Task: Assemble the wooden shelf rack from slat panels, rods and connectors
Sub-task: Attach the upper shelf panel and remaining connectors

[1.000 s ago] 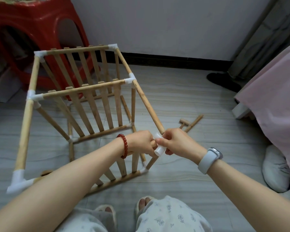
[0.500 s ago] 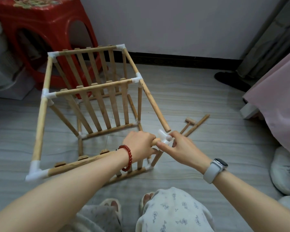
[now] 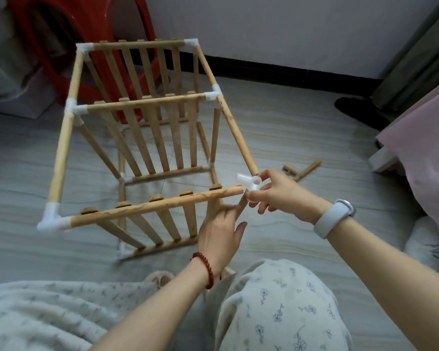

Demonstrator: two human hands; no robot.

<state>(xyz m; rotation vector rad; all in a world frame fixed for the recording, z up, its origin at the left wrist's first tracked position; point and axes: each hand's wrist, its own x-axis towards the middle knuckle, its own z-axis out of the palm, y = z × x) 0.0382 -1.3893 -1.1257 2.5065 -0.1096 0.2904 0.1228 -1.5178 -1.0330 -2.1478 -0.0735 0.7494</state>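
Note:
The wooden rack (image 3: 142, 102) lies on its side on the floor, with slat panels joined by rods and white corner connectors. My right hand (image 3: 281, 196) pinches a white three-way connector (image 3: 250, 183) at the near right corner. The connector sits at the end of the near slat rail (image 3: 150, 206), and the free end of the long upper rod (image 3: 236, 133) is just beside it. My left hand (image 3: 221, 231) is below the rail with fingers relaxed, fingertips by the short rod under the connector.
A loose rod (image 3: 307, 171) and a small wooden piece (image 3: 290, 169) lie on the floor right of the rack. A red plastic stool (image 3: 86, 34) stands behind it. Pink bedding (image 3: 421, 148) lies at the right, and a dark shoe (image 3: 357, 110) sits by the wall.
My left hand has let go of the rail end and dropped below it, fingers now loose. My right hand keeps the connector at the rail's end.

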